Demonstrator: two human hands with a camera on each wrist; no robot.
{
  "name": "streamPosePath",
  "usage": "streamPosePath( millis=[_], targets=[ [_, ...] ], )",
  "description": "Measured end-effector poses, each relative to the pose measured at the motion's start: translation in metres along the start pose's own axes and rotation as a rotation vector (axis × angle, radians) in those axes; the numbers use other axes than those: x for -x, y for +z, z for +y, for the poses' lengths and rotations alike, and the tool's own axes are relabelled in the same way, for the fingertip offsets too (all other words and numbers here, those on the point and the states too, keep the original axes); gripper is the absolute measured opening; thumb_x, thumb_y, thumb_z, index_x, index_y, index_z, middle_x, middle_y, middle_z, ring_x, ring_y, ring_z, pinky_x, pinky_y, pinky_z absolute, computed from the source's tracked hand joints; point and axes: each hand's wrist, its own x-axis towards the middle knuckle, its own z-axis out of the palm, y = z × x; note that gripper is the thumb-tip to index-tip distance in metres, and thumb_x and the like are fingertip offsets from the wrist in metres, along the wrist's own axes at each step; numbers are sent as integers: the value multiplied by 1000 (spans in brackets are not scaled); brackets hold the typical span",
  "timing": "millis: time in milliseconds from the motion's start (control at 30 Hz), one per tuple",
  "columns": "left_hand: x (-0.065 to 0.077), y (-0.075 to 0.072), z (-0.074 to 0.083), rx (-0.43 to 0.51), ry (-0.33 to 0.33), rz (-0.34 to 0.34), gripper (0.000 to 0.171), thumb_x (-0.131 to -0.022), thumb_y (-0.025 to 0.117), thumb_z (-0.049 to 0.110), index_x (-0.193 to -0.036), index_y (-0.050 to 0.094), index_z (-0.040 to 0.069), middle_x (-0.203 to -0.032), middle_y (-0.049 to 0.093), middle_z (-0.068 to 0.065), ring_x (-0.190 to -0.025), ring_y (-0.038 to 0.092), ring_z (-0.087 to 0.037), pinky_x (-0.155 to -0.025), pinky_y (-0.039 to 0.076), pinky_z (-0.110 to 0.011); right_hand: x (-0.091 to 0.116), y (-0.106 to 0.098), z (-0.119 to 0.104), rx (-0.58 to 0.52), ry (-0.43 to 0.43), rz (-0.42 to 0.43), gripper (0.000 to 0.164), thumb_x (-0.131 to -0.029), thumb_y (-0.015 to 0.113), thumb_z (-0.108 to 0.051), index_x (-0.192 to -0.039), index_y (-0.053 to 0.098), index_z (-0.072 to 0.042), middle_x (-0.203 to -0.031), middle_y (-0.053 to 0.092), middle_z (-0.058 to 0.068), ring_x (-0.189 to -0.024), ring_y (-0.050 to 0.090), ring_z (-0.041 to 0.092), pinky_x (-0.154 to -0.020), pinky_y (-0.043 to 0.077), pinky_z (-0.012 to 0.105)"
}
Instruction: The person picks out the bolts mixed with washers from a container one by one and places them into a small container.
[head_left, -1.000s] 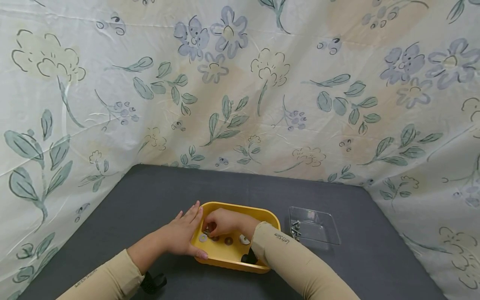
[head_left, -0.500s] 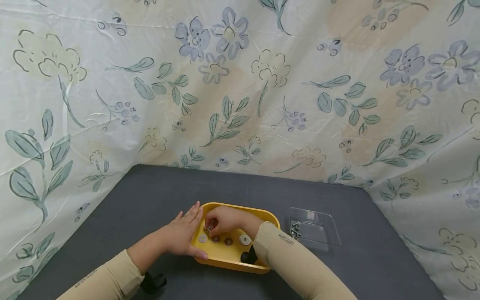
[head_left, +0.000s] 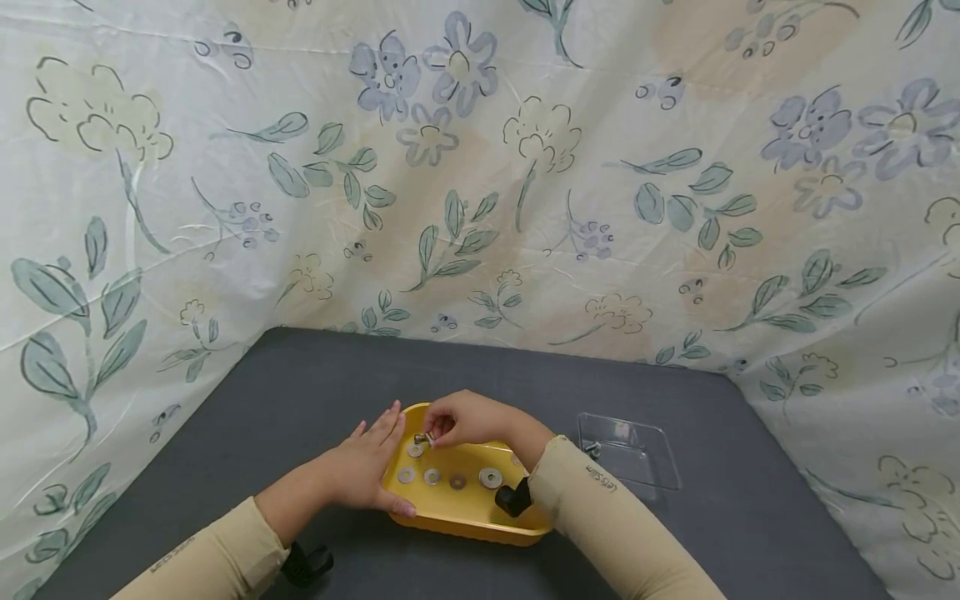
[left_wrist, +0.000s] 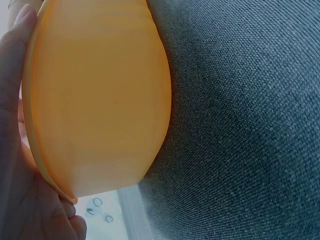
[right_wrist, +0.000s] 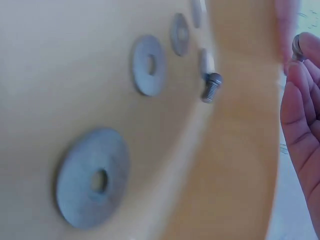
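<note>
My left hand (head_left: 360,471) rests against the left end of a yellow tray (head_left: 465,533), fingers straight along the rim and thumb at the near edge. The left wrist view shows the tray's outer wall (left_wrist: 100,100) beside that palm. Over the tray's far left part, my right hand (head_left: 468,418) pinches a small screw (right_wrist: 298,47), mostly hidden by the fingertips. Another screw (right_wrist: 211,87), with a rounded head and threaded shank, shows by the tray wall. Several flat washers, such as a large one (head_left: 491,477) and a smaller one (head_left: 406,475), lie on the tray floor.
A clear plastic box (head_left: 637,454) with metal screws (head_left: 592,450) stands right of the tray, partly behind the right forearm. Both stand on a dark grey cloth surface (head_left: 337,375). A floral curtain (head_left: 480,208) hangs behind and at the sides.
My right hand has risen from low in the tray and moved up and right, uncovering a washer and a screw at the far left. The left hand stays in place.
</note>
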Motion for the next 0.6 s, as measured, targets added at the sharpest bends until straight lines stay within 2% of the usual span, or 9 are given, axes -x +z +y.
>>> streamPosePath(
  millis=[167, 600],
  targets=[
    [0, -1, 1, -14, -15, -9, 126, -59, 52, 82, -146, 9, 1, -152, -6, -14, -140, 2, -26, -107, 12, -54, 15, -14, -4, -45, 13, 43, 11, -83, 69, -18, -91, 62, -18, -80, 60, -7, -72, 56, 7, -66, 49, 21],
    [1, -3, 3, 1, -4, 2, 128, -59, 53, 82, -145, 11, -2, -152, -3, -16, -139, 4, -28, -107, 12, -54, 59, -47, 7, -28, 94, 152, 11, -83, 68, -19, -92, 61, -20, -81, 60, -5, -74, 56, 12, -69, 50, 26]
  ],
)
